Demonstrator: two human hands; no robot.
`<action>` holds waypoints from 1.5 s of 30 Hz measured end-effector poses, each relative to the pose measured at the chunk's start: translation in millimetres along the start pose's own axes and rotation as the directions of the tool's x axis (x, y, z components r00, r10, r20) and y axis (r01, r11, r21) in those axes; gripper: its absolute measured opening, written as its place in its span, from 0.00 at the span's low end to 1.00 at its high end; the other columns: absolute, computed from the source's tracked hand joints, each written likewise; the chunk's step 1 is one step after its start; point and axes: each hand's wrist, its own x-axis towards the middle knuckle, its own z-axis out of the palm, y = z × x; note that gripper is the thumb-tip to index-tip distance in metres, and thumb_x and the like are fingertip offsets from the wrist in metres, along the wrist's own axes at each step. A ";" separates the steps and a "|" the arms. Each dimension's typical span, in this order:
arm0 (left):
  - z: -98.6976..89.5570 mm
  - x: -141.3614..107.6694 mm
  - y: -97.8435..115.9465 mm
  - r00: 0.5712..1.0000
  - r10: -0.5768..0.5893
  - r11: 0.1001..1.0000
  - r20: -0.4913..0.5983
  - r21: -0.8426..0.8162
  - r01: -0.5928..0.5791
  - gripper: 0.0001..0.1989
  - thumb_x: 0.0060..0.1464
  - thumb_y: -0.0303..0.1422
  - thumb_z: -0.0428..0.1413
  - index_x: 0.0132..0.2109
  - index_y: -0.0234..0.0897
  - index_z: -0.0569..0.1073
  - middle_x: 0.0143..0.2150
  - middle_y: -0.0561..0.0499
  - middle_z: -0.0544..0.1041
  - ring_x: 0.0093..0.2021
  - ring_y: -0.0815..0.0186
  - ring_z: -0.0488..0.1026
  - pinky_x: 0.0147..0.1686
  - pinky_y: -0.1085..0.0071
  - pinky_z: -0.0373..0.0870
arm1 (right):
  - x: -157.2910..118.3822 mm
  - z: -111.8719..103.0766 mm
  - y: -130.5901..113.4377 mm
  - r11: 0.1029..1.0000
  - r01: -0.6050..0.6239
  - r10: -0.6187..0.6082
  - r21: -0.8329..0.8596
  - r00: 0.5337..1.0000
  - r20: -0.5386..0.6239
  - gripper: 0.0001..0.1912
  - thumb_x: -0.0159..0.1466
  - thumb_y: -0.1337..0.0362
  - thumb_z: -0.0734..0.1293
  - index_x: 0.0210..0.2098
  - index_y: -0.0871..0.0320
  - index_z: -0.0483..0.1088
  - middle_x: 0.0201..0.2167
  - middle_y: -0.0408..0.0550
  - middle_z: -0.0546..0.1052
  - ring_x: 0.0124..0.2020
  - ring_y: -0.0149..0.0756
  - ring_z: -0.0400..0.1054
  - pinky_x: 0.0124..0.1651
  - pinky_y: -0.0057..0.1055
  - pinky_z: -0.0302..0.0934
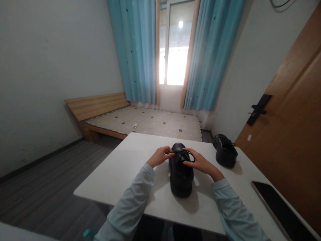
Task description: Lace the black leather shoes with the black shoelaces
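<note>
A black lace-up shoe point(181, 180) stands on the white table in front of me, toe pointing away and heel toward me. My left hand point(161, 156) is at the shoe's left side, thumb and fingers pinched on a black shoelace point(178, 152) near the tongue. On the other side my right hand point(198, 161) reaches over the opening, its thumb near the collar and its forefinger along the laces. The fingers are bent apart around a loop of lace; whether they grip it is hard to make out.
A second black shoe point(225, 151) stands at the table's far right corner. Along the right edge of the white table point(120, 174) lies a dark phone-like slab point(283, 209). Beyond are a bed point(150, 122) with a small white remote point(135, 126), and a wooden door point(288, 110) at right.
</note>
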 end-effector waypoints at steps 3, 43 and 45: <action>-1.3 1.2 -0.7 0.999 -0.009 1.000 -0.034 -0.030 0.008 0.11 0.51 0.38 0.55 0.30 0.34 0.71 0.28 0.51 0.74 0.31 0.68 0.69 0.32 0.72 0.64 | -0.1 0.2 0.3 1.000 -0.013 0.013 -0.005 1.000 0.001 0.33 0.54 0.52 0.69 0.57 0.56 0.61 0.56 0.54 0.67 0.57 0.46 0.60 0.61 0.45 0.52; -12.3 -1.3 12.1 0.961 -0.107 0.791 -0.256 -0.608 -0.074 0.17 0.51 0.45 0.55 0.30 0.33 0.66 0.23 0.56 0.66 0.24 0.75 0.64 0.28 0.76 0.65 | -2.2 -0.9 -0.5 0.999 -0.045 0.045 0.020 0.999 -0.002 0.32 0.53 0.52 0.70 0.54 0.54 0.62 0.53 0.51 0.70 0.54 0.45 0.64 0.58 0.43 0.56; -11.6 -1.7 12.2 0.967 -0.063 0.814 -0.248 -0.573 -0.094 0.18 0.51 0.46 0.54 0.28 0.33 0.66 0.23 0.55 0.66 0.25 0.74 0.64 0.29 0.75 0.64 | -1.9 -0.9 -0.9 0.999 -0.036 0.036 0.020 0.999 -0.011 0.32 0.53 0.51 0.70 0.54 0.55 0.63 0.53 0.51 0.70 0.54 0.45 0.64 0.58 0.44 0.55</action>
